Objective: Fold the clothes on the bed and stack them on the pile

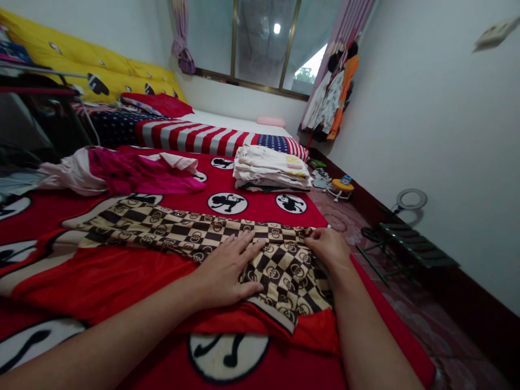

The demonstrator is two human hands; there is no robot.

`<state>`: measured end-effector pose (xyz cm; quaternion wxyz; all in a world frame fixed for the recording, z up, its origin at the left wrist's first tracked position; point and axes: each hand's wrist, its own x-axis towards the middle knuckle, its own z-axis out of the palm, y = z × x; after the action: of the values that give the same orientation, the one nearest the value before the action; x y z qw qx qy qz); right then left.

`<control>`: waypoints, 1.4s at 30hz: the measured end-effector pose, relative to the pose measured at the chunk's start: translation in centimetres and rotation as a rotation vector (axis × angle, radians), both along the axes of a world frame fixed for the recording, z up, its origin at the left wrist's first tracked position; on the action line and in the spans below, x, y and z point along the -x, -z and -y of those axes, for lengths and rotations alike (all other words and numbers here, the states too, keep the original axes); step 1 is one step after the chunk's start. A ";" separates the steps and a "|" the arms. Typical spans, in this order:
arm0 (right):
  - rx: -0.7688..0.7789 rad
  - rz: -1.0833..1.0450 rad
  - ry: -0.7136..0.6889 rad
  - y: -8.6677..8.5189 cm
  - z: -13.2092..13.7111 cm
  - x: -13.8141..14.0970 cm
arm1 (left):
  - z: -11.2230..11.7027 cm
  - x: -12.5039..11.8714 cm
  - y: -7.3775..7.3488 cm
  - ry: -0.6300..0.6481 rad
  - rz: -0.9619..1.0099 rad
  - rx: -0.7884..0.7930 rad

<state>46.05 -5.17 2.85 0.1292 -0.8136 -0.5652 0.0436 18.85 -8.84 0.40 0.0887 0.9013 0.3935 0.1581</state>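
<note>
Okay, left hand (227,271) lies flat on a brown-and-cream checked garment (280,265), grip apart, fingers spread, its weight pinning the cloth down. Right hand (327,246) sits at the garment's far edge, grip together, apparently pinching the fabric there, though the fingertips are partly hidden. The garment lies spread over a shiny red cloth (101,284) on a red cartoon-print blanket (260,208), laid out flat where both hands reach it. Beyond it, a stack of folded pale clothes (270,169) sits squared near the bed's edge, apart from a loose magenta top (142,176). Flag-striped bedding (195,138) lies further back.
</note>
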 end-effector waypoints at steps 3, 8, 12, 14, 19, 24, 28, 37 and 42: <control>-0.098 0.010 0.013 -0.2 0.1 0.1 | 0.7 0.0 -0.6 0.117 0.050 -0.123; -0.388 -0.095 -0.064 -0.1 0.2 0.3 | 2.1 -0.5 -0.7 0.388 -0.040 -0.061; -0.238 -0.126 -0.257 0.6 0.0 0.5 | 2.5 -0.7 -0.2 0.423 -0.040 -0.004; -0.092 -0.079 -0.312 0.9 0.0 0.3 | 2.5 -0.5 -0.7 0.427 -0.009 0.030; -0.068 -0.067 -0.345 1.3 -0.4 -0.3 | 1.7 2.5 -3.7 0.241 0.258 0.075; -0.111 -0.122 -0.324 0.8 -0.8 -0.2 | -0.5 11.8 -5.0 -0.447 0.311 -0.248; -0.154 -0.117 -0.333 0.6 -0.6 0.1 | -1.1 21.0 -4.2 -1.042 0.014 -0.360; -0.252 -0.206 -0.402 0.1 0.0 1.6 | 1.2 24.9 -3.6 -1.043 0.082 -0.374; -0.301 -0.248 -0.432 0.4 0.2 2.3 | 1.7 22.7 -3.7 -0.921 0.014 -0.448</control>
<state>43.72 -5.39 2.41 0.3043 -0.6348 -0.7052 0.0849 -3.84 -10.57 4.14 -0.1830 0.6304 0.7055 0.2671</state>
